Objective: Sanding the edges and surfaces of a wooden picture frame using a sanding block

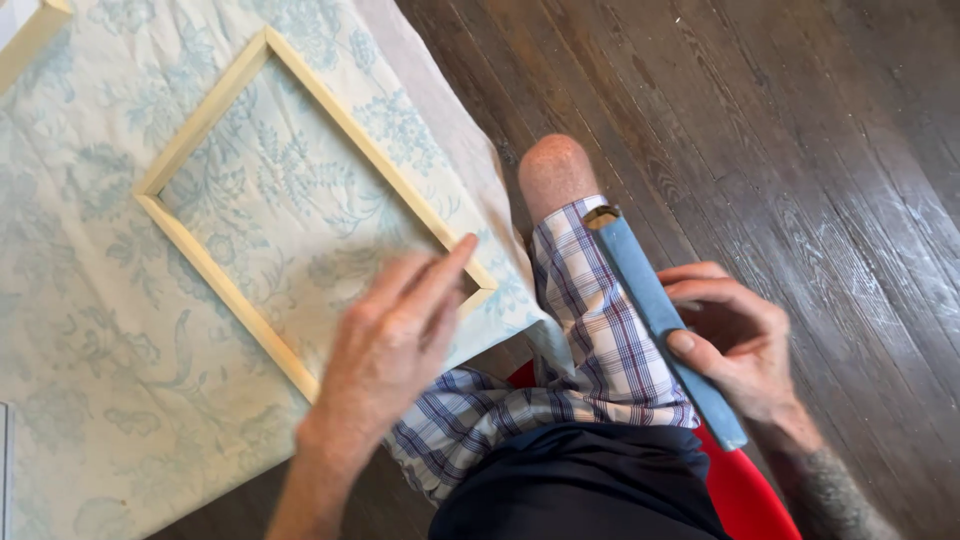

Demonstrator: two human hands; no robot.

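Note:
A light wooden frame (300, 90) lies flat on a pale floral cloth (90, 330). My left hand (395, 335) hovers over the frame's near right corner, fingers together and pointing at it, holding nothing; the hand is slightly blurred. My right hand (735, 340) grips a long flat blue block (645, 290) with a wooden end, held edge-up beside my right leg.
The cloth-covered table (470, 150) fills the left side. Another wooden strip (25, 45) shows at the top left corner. I sit on a red seat (745, 495), in plaid shorts (590, 330), above a dark wooden plank floor (780, 130).

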